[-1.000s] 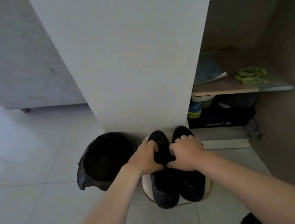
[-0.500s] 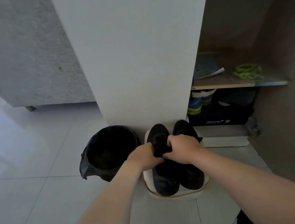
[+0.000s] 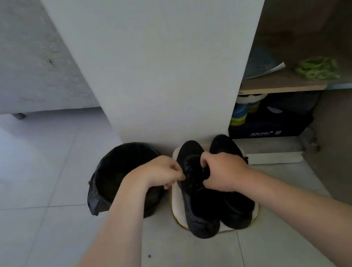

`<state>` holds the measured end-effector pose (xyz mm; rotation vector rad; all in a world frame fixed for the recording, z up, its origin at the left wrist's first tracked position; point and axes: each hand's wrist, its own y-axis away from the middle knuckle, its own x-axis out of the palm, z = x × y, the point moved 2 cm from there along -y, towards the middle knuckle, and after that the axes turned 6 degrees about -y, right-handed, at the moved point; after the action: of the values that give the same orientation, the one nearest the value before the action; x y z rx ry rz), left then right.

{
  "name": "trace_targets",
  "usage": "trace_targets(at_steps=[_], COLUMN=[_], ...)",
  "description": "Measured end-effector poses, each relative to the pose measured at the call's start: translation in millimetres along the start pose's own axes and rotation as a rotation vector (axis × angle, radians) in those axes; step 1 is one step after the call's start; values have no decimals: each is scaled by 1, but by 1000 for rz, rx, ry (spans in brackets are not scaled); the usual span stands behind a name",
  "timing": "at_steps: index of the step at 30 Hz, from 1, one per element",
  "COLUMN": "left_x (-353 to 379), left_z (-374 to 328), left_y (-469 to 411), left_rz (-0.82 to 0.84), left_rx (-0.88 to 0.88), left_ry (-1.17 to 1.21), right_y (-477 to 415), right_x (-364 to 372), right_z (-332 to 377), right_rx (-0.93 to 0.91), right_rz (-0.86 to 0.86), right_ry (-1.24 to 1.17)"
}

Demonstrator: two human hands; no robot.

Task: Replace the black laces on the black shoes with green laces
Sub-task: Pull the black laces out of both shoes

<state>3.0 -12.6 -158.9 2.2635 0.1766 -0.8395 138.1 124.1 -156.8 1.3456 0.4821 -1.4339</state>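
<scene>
Two black shoes stand side by side on a low white stool (image 3: pixel 177 203), toes away from me. Over the left shoe (image 3: pixel 199 216), my left hand (image 3: pixel 160 171) pinches a black lace at the shoe's left side. My right hand (image 3: pixel 223 170) grips the laces at the tongue from the right and covers part of the right shoe (image 3: pixel 235 211). The laces themselves are hard to make out against the black upper. A bundle of green laces (image 3: pixel 316 68) lies on a wooden shelf (image 3: pixel 282 89) at the upper right.
A black bin with a bag liner (image 3: pixel 120 177) stands just left of the stool. A white pillar (image 3: pixel 159 56) rises behind the shoes. Under the shelf sit a dark box (image 3: pixel 269 128) and bright sports shoes (image 3: pixel 243 110). Tiled floor spreads to the left.
My hands have drawn slightly apart on the left shoe, the left one moving to its left side. The view has tilted a little upward.
</scene>
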Motion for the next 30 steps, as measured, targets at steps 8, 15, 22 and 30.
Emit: trace_targets(at_steps=[8,15,22,30], left_x=[17,41,43,34], left_z=[-3,-8,-18,-30], left_y=[28,46,15,7], left_rz=[-484,-44,-131,-179], left_rx=[70,-87,-56,-22], left_ry=[82,205,212,5], right_y=[13,11,-14,16], right_x=[23,7,-6,-16], right_z=[14,8,-20,-23], right_rx=[-147,149,387,13], right_rz=[-300,-311,-341,-405], right_ry=[125,-432,-565,-270])
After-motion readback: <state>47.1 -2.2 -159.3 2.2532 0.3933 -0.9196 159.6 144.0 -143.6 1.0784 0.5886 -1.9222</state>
